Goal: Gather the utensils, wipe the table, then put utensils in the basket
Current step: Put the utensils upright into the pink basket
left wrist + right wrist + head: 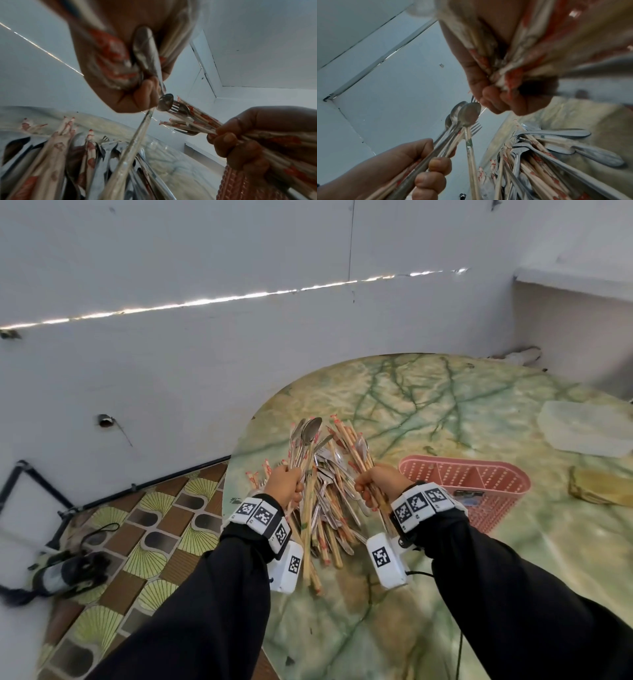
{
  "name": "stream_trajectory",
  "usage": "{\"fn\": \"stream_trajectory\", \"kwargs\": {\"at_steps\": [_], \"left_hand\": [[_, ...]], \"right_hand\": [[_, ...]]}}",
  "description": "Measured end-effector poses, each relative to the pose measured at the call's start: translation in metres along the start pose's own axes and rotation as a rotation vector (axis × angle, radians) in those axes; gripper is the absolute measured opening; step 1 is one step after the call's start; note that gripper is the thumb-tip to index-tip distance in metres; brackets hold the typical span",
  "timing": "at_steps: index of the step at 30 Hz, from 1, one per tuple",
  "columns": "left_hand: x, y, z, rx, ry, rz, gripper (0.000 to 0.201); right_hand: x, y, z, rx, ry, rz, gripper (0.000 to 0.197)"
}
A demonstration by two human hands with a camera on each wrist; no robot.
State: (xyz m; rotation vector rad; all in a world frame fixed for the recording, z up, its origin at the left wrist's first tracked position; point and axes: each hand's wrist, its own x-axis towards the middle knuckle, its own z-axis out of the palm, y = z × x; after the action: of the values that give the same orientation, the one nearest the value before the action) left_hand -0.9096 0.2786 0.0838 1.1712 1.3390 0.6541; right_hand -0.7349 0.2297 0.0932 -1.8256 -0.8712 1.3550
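My left hand (286,484) grips a bundle of spoons (310,433), forks and wrapped chopsticks, raised above a pile of utensils (330,508) on the green marbled table (428,594). My right hand (375,482) grips a second bundle of paper-wrapped chopsticks (349,440) with a fork, just right of the pile. The left wrist view has the left hand (135,97) fisted round a spoon handle (149,56), with the right hand (243,138) opposite. From the right wrist, the right hand (501,100) clutches wrapped chopsticks, and the left hand (419,167) holds up spoons (467,115). The pink basket (479,484) stands right of my right hand.
A clear plastic lid or container (589,429) lies at the table's far right. A yellowish cloth (603,487) lies beyond the basket. A white wall (171,337) runs close behind the table. Left of the table is patterned tiled floor (137,542) with a dark bag (65,573).
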Motion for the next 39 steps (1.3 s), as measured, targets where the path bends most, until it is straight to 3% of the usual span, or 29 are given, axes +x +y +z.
{"fn": "stream_trajectory", "kwargs": {"at_steps": [6,8,13,19,32,39], "left_hand": [[-0.002,0.008,0.007,0.083,0.092,0.188,0.011],[-0.004,0.009,0.007,0.173,0.107,0.264,0.025],[-0.005,0.005,0.006,0.210,0.110,0.225,0.065],[-0.010,0.006,0.005,0.370,0.163,0.321,0.041],[0.006,0.018,-0.008,0.765,0.359,0.506,0.024],[0.015,0.017,-0.008,0.536,0.238,0.549,0.031]], "right_hand": [[0.001,0.004,-0.008,0.094,0.038,-0.019,0.022],[0.000,0.005,-0.010,0.148,0.045,-0.042,0.006],[0.000,0.010,-0.012,0.163,0.042,-0.075,0.015],[-0.001,0.009,-0.013,0.133,0.049,-0.129,0.007],[0.000,0.014,-0.018,0.132,0.092,-0.147,0.014],[-0.002,0.011,-0.018,0.198,0.111,-0.150,0.014]]}}
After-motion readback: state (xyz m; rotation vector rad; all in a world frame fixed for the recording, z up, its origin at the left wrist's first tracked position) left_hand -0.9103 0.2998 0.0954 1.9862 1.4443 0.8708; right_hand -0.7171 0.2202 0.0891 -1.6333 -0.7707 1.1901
